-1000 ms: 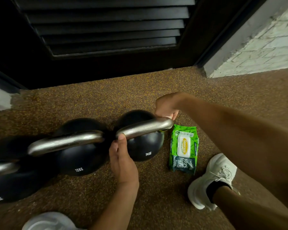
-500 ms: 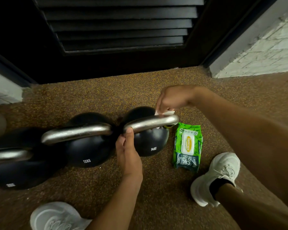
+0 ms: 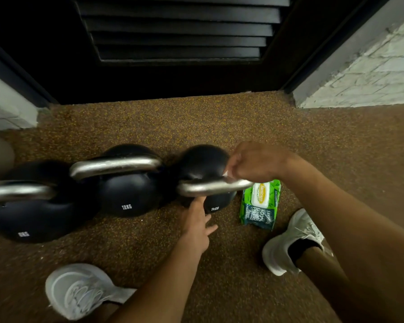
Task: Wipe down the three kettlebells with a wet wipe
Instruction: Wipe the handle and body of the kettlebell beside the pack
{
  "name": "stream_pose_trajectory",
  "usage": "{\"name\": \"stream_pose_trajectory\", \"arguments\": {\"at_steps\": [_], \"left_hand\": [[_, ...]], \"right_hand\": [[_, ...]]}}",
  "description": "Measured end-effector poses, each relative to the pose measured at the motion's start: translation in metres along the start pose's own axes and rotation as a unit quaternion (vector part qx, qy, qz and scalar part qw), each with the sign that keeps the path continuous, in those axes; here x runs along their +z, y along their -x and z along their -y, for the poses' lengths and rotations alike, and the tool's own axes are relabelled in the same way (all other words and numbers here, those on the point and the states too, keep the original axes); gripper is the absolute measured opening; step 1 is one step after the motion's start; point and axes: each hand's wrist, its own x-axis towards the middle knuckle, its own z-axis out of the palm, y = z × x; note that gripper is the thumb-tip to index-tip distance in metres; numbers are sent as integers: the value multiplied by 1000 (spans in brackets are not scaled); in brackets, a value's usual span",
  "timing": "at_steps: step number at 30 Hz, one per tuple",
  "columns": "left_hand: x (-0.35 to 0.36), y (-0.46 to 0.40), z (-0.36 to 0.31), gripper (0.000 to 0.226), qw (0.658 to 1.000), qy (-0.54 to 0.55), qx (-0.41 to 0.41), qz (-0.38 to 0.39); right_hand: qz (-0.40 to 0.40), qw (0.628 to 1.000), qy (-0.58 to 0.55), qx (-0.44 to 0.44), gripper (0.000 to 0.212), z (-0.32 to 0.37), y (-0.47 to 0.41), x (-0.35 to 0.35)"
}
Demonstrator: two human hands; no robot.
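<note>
Now right hand [image 3: 254, 163] pinching wet wipe [image 3: 226, 175] on 14KG kettlebell [image 3: 205, 166] handle, left hand [image 3: 195, 221] loose-fingered just below.

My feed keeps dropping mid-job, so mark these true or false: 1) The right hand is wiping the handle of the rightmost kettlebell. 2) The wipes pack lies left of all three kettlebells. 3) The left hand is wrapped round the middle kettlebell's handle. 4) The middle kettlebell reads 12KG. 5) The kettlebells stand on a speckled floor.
1) True: the right hand holds a white wipe on the handle of the rightmost kettlebell.
2) False: the wipes pack lies right of them, beside the rightmost one.
3) False: the left hand touches the rightmost kettlebell just under its handle.
4) True: the middle kettlebell reads 12KG.
5) True: a speckled floor.
</note>
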Motion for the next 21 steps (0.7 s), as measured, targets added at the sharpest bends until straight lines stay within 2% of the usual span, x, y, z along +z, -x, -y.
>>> {"name": "stream_pose_trajectory", "arguments": {"at_steps": [3,4,5,8,11,14,16,18,20,21], "left_hand": [[0,-6,4,124,999,-9,-10,48],[-1,-9,8,128,998,-18,-9,66],[-3,-10,13,124,996,-27,-7,86],[-12,-15,23,92,990,-35,10,138],[-20,-11,29,88,981,-31,19,188],[-20,-9,33,60,969,31,28,244],[-21,-17,38,60,959,88,58,263],[-22,-28,44,61,963,84,75,246],[-24,-37,50,52,982,43,27,183],[-24,-42,53,53,983,47,14,178]], "right_hand": [[21,1000,-4,18,27,5,13,20],[28,999,-20,27,25,6,18,26],[31,999,-26,30,24,8,22,31],[30,999,-31,26,25,10,34,48],[17,999,-39,16,26,13,44,61],[19,999,-25,12,28,15,52,73],[13,1000,-19,8,28,15,55,82],[2,999,-38,14,26,13,58,90],[-2,998,-65,14,22,10,57,97],[-4,997,-80,12,21,8,55,100]]}}
